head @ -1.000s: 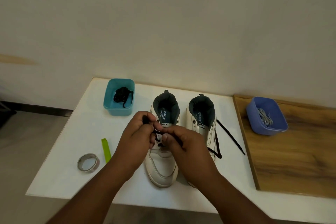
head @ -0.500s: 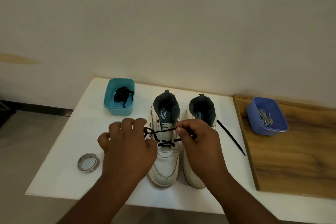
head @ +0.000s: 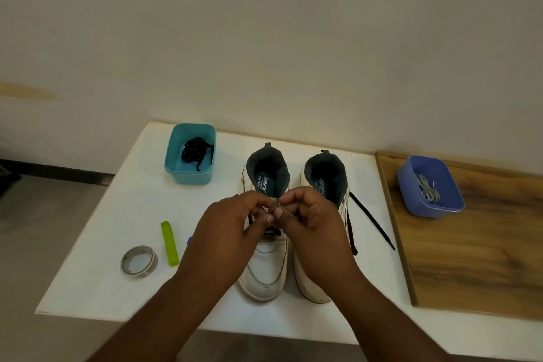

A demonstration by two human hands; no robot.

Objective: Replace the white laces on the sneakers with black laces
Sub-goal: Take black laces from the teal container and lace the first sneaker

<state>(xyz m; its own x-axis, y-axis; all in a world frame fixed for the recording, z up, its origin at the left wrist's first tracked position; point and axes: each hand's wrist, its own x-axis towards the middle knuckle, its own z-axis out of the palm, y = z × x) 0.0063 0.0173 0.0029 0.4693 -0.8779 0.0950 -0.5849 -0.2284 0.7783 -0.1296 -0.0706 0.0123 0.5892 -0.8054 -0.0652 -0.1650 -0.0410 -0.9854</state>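
Both hands converged since 0.5 s ago | left hand point(head: 232, 232) and right hand point(head: 311, 223) pinch black lace point(head: 273, 233) over left sneaker point(head: 266, 261), fingertips touching | right sneaker point(head: 316, 279) laced, ends loose | white laces point(head: 427, 191) in blue tub point(head: 411, 197) | remaining, judged: upper eyelets, tying.
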